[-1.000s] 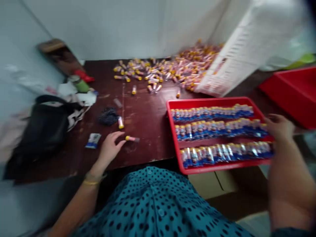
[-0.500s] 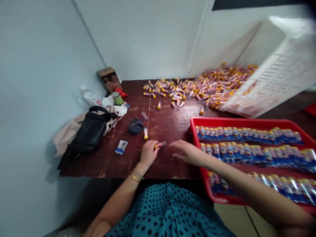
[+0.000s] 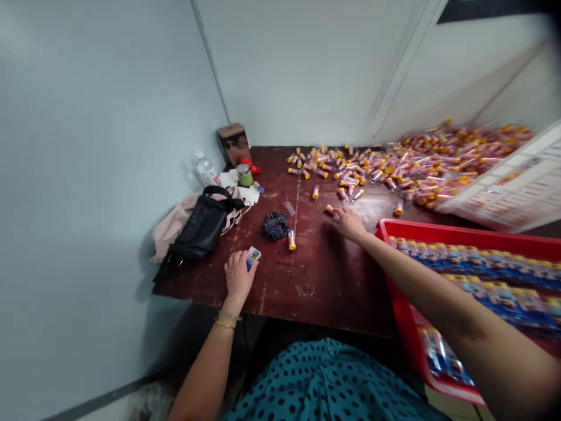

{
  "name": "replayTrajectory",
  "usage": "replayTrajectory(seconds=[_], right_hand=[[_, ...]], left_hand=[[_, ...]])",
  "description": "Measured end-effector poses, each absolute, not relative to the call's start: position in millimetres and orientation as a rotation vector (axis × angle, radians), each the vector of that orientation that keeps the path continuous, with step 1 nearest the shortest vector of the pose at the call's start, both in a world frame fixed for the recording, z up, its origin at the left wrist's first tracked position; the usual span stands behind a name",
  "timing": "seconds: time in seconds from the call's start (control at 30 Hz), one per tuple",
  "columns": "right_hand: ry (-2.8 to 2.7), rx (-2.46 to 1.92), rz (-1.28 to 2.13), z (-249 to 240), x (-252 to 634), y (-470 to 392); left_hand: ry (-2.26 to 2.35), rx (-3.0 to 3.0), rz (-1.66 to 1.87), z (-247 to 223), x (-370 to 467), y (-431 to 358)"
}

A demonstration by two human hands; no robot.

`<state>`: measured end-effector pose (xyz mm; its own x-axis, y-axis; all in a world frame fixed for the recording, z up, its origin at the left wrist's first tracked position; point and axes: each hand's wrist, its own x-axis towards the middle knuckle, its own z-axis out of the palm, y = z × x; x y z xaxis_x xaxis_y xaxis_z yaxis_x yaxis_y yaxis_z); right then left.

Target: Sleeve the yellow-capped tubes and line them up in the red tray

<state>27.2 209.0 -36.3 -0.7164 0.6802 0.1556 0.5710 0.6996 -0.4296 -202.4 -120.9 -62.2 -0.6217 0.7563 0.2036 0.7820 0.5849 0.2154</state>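
My left hand is closed around the small blue-and-white packet near the table's front left. Farther right and back, my right hand has its fingers on a small clear tube with a yellow cap, close to the tabletop. Another yellow-capped tube stands between the hands, beside a dark patterned cloth bundle. Just behind the bundle lies a clear empty tube. Many pink-filled tubes with yellow caps lie scattered and heaped along the wall.
On the right, a red tray holds rows of blue-wrapped tubes under my right forearm. A white basket leans behind it. At left are a black bag, a bottle, a green jar and a box.
My left hand has left the tube it held and closed on the packet at left. My right hand has moved back to a capped tube. The view has shifted left.
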Motion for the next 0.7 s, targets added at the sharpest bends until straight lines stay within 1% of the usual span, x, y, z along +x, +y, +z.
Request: replayTrajectory(seconds=[0.17,0.3,0.4,0.47,0.57,0.7], right_hand=[[-2.619,-0.863,0.522,-21,64,170],[-2.487,-0.775,0.634,12,131,115],[-2.219,-0.995,0.708,39,192,73],[-1.968,-1.220,0.721,44,235,43],[-1.540,-1.564,0.631,24,302,-7],[-1.131,-1.929,0.432,-36,381,-92]], left_hand=[[-2.702,-1.256,-0.411,-65,-211,-114],[-2.521,-1.256,-0.508,-55,-203,-107],[-2.326,-1.593,-0.642,-61,-178,-102],[-2.249,-1.876,-0.715,-73,-156,-99],[-2.114,-2.239,-0.765,-87,-124,-94],[-1.992,-2.437,-0.709,-83,-94,-90]])
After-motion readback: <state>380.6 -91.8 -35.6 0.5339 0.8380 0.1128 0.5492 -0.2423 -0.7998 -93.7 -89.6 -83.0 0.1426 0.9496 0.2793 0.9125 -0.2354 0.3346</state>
